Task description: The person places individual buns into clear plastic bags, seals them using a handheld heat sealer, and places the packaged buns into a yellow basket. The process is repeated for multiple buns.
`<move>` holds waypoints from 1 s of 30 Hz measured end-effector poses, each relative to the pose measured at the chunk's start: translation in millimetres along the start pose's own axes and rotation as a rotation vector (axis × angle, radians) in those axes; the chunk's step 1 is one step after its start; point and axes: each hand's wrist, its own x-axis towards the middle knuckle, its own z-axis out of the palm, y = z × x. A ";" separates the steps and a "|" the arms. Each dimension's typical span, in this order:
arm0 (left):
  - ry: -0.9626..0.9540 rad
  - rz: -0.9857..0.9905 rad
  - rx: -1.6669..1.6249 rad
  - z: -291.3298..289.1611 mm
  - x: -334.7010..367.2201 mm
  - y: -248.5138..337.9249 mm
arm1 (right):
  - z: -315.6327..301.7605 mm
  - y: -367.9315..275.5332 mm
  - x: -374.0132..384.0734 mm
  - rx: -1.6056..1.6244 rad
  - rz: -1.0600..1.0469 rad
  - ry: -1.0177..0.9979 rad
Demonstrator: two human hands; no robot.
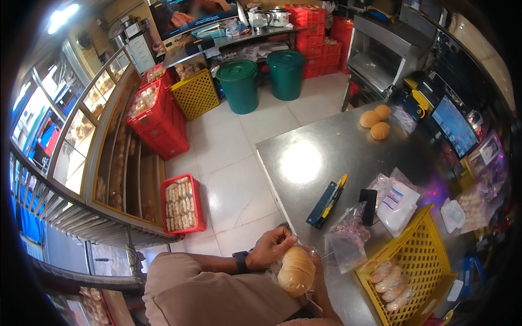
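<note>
A clear plastic bag of bread rolls (297, 271) is held above my lap, beside the table's near corner. My left hand (273, 247), with a black watch on the wrist, has its fingers curled in a pinch at the bag's upper left edge. Up along the bag's right side comes my right hand (317, 266). It grips the bag there, its fingers mostly hidden behind the bread. Close by on the steel table (272, 163) lie an empty-looking clear bag (348, 250) and a long dark blue and yellow tool (326, 202).
A yellow crate (435, 247) at the right holds several bagged breads (392, 285). A black phone (368, 206) and white plastic bags (399, 206) lie nearby. Three loose buns (379, 130) sit farther back. A red crate (202, 209) of packed bread stands on the floor, green bins (237, 87) beyond.
</note>
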 end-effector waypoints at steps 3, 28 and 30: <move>0.015 -0.032 -0.031 -6.3 7.2 4.4 | 3.7 8.8 -6.3 0.052 -0.035 0.109; -1.026 -0.774 -0.231 19.6 71.2 12.9 | 74.1 -84.3 -38.6 -1.185 -0.480 0.494; -1.012 -0.671 -0.193 27.9 71.4 27.9 | 69.7 -86.9 -34.5 -1.143 -0.523 0.497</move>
